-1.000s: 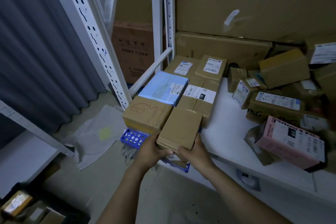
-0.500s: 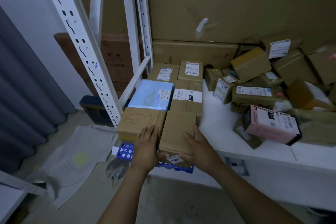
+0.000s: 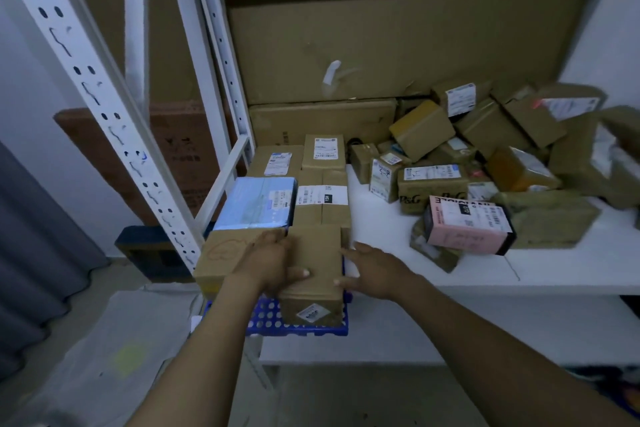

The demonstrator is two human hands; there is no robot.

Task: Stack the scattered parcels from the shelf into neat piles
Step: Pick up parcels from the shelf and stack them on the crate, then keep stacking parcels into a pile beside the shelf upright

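Your left hand (image 3: 268,263) lay on the left flank of the plain brown parcel (image 3: 313,263). Its fingers stretched straight along the seam between that parcel and the cloud-marked box (image 3: 221,253) beside it, and the thumb was laid across the parcel's top. Your right hand (image 3: 372,272) was spread, fingers straight. It touched the parcel's right side, with the thumb at the near right corner. Neither hand was curled round anything.

The parcel sat at the front left corner of the shelf (image 3: 398,253), on the blue crate (image 3: 263,322), which jutted past the shelf's front edge. A small label showed on the parcel's near face. I cannot tell whether the parcel rested flat in the crate or on its rim.

Behind it, along the shelf's left edge, the sorted parcels lay in two rows. The blue parcel (image 3: 258,203) was behind the cloud-marked box, and a labelled brown parcel (image 3: 322,199) touched the back of the one under your hands. Two more labelled parcels (image 3: 277,161) (image 3: 323,151) sat against the flat carton (image 3: 322,121) at the back edge.

Towards the right edge the loose heap (image 3: 502,135) lay tilted and overlapping. The pink box (image 3: 467,222) was nearest the front, leaning on crumpled packaging. The P&G box (image 3: 429,189) was just behind it. A bare strip of shelf separated the heap from your rows.

A tall carton (image 3: 381,45) stood against the back wall, and the white post (image 3: 104,107) rose at the left.
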